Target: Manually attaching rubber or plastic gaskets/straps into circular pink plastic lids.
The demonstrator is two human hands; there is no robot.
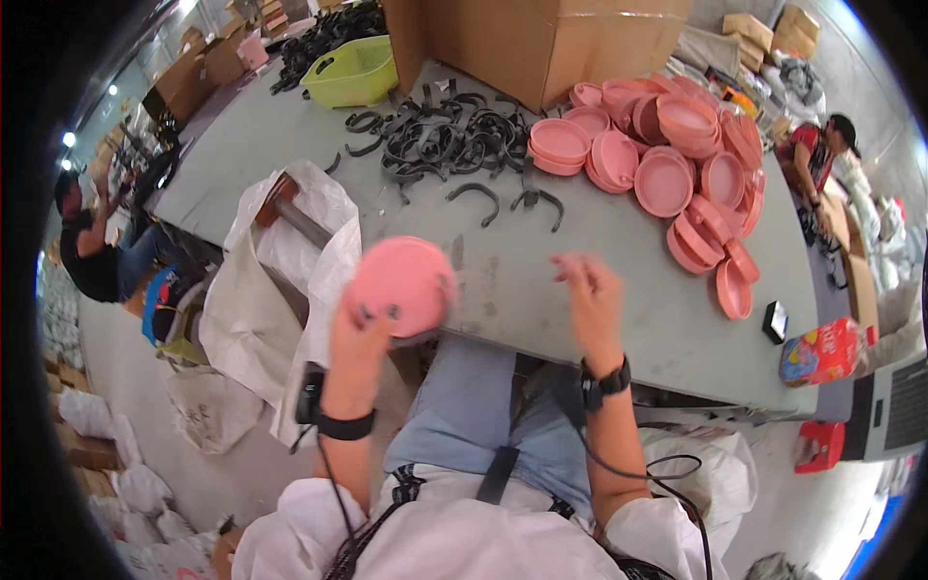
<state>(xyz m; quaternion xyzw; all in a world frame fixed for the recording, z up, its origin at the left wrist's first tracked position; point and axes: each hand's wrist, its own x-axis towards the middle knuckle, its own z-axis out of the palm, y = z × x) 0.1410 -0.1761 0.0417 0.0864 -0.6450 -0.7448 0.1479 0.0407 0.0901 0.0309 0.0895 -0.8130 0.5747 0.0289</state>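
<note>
Left hand (358,338) pinches pink round dish (404,278) over grey table's (667,324) near edge, left of centre. Broad face up, roughly equal across. Right hand (596,302) blurred, fingers loosely spread. Printed red packet (822,352), right.

Left fingers (375,335) hold a pink disc (406,282); right fingers (583,274) hang half-curled.

bright; lamps (69,139) glare upper left; right hand (592,295) blurred; edges bent, corners black.
</note>
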